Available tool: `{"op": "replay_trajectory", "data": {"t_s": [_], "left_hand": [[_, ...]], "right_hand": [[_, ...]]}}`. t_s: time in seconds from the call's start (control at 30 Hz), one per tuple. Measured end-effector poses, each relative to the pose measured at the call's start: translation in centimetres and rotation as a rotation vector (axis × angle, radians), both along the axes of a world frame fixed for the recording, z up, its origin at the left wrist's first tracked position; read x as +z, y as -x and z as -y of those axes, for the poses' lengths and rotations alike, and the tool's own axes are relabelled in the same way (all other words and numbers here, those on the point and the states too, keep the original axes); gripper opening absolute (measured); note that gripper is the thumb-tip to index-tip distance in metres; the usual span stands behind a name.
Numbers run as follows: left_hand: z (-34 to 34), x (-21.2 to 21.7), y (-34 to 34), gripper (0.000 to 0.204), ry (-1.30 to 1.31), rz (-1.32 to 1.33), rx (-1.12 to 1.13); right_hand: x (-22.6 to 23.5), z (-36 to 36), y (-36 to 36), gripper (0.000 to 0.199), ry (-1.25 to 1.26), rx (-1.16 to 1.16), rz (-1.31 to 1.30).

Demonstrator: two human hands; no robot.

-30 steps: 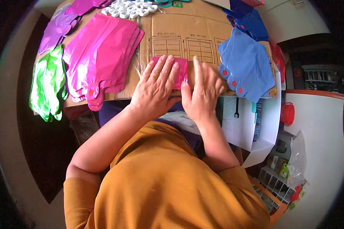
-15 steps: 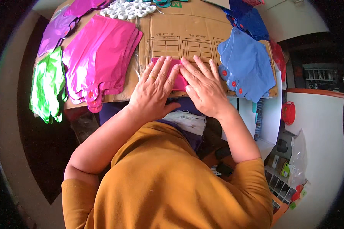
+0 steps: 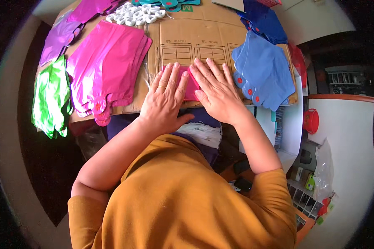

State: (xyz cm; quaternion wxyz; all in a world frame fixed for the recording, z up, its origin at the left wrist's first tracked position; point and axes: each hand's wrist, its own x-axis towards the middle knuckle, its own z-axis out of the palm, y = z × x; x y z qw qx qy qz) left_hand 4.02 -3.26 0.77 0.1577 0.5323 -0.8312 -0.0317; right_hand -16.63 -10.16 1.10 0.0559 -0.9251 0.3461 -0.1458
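Note:
A small folded pink sheet [image 3: 191,88] lies on the cardboard near its front edge, partly covered by my hands. My left hand [image 3: 163,98] rests flat over its left part, fingers stretched forward and thumb out to the side. Over its right part lies my right hand [image 3: 217,92], also flat, with its fingers slightly spread. Neither hand grips anything. Left of my hands is a stack of glossy pink sheets [image 3: 108,66] with rounded tabs bearing red discs. To the right are light blue sheets [image 3: 266,68] with scalloped edges and similar red discs.
The cardboard [image 3: 183,31] has printed table outlines. Shiny green sheets [image 3: 52,97] hang over its left edge, with purple sheets [image 3: 60,41] behind. White rings [image 3: 135,13] lie at the back, dark blue sheets [image 3: 268,27] at the back right. A red basket [image 3: 311,121] is off to the right.
Both hands stay flat on the folded pink sheet. The gap between their fingers has widened slightly, showing more of the pink between them. The whole view has shifted a little.

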Motion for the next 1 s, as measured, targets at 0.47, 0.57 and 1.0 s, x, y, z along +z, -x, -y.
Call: {"op": "replay_trajectory", "data": {"t_s": [0.47, 0.57, 1.0], "left_hand": [[0.0, -0.4, 0.0, 0.117, 0.045, -0.054, 0.01], [-0.5, -0.4, 0.2, 0.117, 0.019, -0.066, 0.067], [-0.3, -1.1, -0.2, 0.103, 0.086, -0.091, 0.086]], "right_hand": [[-0.7, -3.2, -0.5, 0.077, 0.013, 0.08, 0.007], [-0.6, -4.1, 0.0, 0.087, 0.015, 0.013, -0.063], [-0.9, -1.2, -3.9, 0.084, 0.023, 0.077, 0.053]]}}
